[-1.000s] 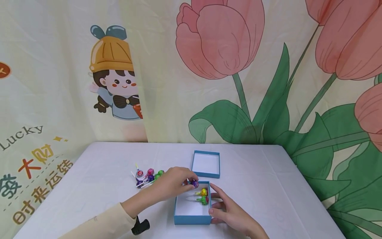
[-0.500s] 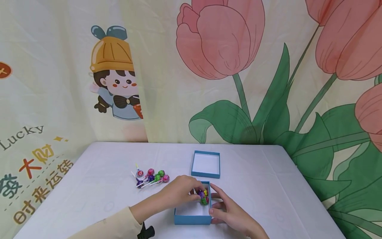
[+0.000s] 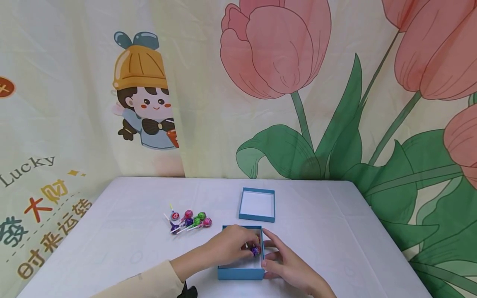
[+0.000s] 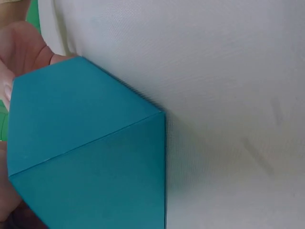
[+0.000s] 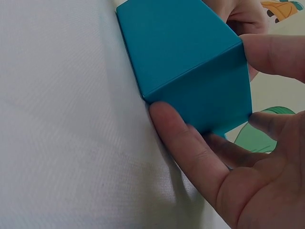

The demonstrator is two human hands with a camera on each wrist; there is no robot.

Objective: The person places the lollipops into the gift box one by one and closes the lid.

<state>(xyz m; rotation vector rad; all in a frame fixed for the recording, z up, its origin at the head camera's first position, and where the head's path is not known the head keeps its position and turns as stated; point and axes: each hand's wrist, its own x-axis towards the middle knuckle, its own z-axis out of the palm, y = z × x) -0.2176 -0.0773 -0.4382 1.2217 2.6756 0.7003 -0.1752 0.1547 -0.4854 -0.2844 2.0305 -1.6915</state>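
In the head view a blue box (image 3: 240, 274) with a white inside stands near the front of the table. My left hand (image 3: 232, 244) reaches into it and pinches a purple-wrapped lollipop (image 3: 255, 251) near the right wall. That hand hides most of the inside and the other lollipops there. Spread along the box's right side, my right hand (image 3: 287, 263) touches the wall with its fingers and thumb. The right wrist view shows the right hand's fingers (image 5: 190, 150) against the box's outer wall (image 5: 181, 47). In the left wrist view, the box's outside (image 4: 86, 114) hides the lollipop.
Several wrapped lollipops (image 3: 189, 222) lie in a loose pile left of the box. Behind the box rests its shallow blue lid (image 3: 257, 205), white inside facing up. A white cloth (image 3: 328, 223) covers the table, and a printed curtain (image 3: 201, 103) hangs behind it.
My left hand has carried the purple lollipop from the box's far edge down into the box, toward the right wall. My right hand and the box have stayed in place.
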